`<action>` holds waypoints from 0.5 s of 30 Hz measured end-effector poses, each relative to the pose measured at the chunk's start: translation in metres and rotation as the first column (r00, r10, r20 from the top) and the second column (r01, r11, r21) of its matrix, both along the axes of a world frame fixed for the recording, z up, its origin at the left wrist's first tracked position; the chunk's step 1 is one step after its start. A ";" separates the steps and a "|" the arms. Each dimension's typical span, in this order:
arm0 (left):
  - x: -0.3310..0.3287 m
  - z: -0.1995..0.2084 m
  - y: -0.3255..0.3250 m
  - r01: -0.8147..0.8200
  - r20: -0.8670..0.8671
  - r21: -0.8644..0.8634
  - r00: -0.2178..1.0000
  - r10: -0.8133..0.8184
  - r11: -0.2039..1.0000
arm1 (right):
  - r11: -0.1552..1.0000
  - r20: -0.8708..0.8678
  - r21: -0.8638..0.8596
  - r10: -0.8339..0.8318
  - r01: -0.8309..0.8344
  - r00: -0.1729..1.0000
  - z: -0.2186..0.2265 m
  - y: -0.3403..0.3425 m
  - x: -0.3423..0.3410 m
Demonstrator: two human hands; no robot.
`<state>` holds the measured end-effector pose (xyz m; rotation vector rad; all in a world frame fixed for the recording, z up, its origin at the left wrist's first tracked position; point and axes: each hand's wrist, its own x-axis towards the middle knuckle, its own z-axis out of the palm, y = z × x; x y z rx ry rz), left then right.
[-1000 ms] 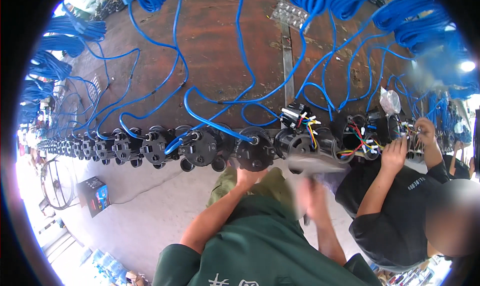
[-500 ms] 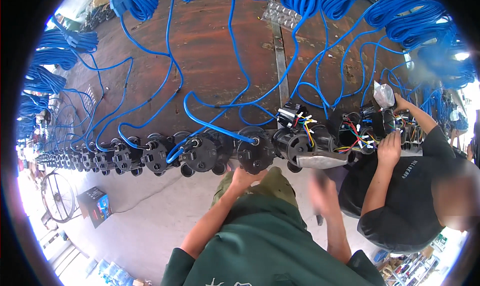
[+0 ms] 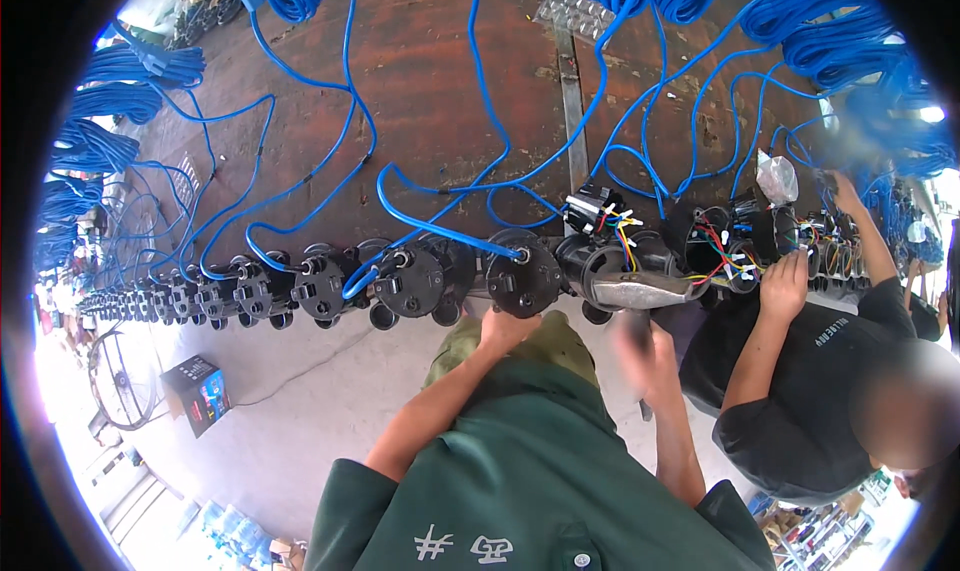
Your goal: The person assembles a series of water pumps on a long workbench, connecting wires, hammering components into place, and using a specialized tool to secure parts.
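My left hand (image 3: 508, 329) grips the lower edge of a black round housing (image 3: 522, 283) from below, its fingertips hidden behind it. A blue cable enters the face of that housing. My right hand (image 3: 648, 363), blurred, is closed around the dark handle of a hammer. Its silver hammer head (image 3: 640, 291) lies across the front of the neighbouring open black housing (image 3: 602, 263). Above that one, a small black part (image 3: 592, 211) trails coloured wires with white connectors.
A row of black housings (image 3: 318, 283) with blue cables runs left along the bench edge. Coiled blue cables (image 3: 820, 21) hang around the brown bench top (image 3: 420, 91). At the right a co-worker in black (image 3: 800, 401) handles wired parts. A box (image 3: 196, 393) stands at lower left.
The whole view has shifted slightly, so the bench row sits higher in the picture. My left hand stays at the same housing, and the hammer remains in my right hand, which is blurred in both frames.
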<state>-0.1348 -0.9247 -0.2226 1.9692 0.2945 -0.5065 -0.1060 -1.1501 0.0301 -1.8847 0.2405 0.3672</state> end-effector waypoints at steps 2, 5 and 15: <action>-0.004 -0.008 0.004 0.012 0.010 -0.008 1.000 -0.012 1.000 | 0.994 0.100 -0.101 0.063 -0.053 0.993 -0.004 0.002 -0.010; 0.000 -0.006 0.009 0.041 0.025 -0.039 0.999 -0.040 0.998 | 0.964 0.228 -0.259 0.126 -0.065 0.966 -0.006 0.010 -0.021; -0.002 -0.010 0.009 0.045 0.069 0.051 0.996 -0.049 0.998 | 0.847 0.280 -0.489 0.377 -0.207 0.883 -0.014 0.026 -0.055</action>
